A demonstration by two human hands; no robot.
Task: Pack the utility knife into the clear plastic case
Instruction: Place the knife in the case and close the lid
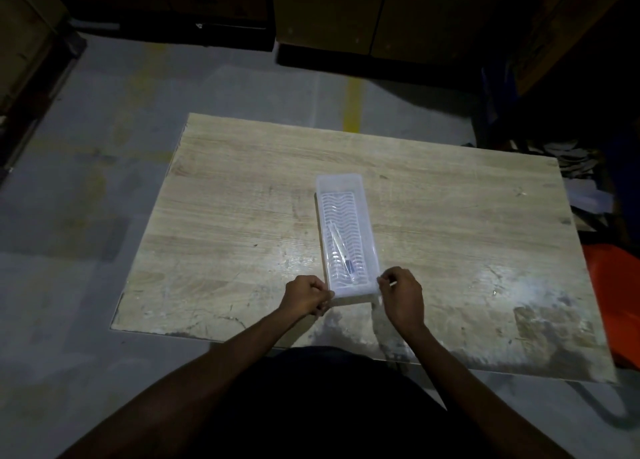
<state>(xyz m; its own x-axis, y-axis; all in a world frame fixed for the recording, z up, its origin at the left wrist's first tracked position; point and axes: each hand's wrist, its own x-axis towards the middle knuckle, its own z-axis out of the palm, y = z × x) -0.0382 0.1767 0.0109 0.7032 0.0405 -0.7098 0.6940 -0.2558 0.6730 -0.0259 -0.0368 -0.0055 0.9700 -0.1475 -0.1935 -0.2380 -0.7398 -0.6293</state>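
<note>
A long clear plastic case (344,237) lies flat on a pale wooden table (242,216). It points away from the person, with its near short end close to the table's front edge. The bottom of the case has wavy lines on it.

The knife (341,251) lies inside the case, in the near half. It looks pale and thin, with a small dark part near its close end. It is hard to see more, because the room is dim and the plastic is shiny.

Both arms reach forward from the bottom of the view and are bare. The left hand (306,296) is curled up and pinches the near left corner of the case. The right hand (401,294) is curled too and pinches the near right corner. Its back faces up, and the fingers (384,280) are bent in at the case's edge. The two hands sit level with each other, one on each side of the case's near end.

The floor (86,181) around the table is gray.
</note>
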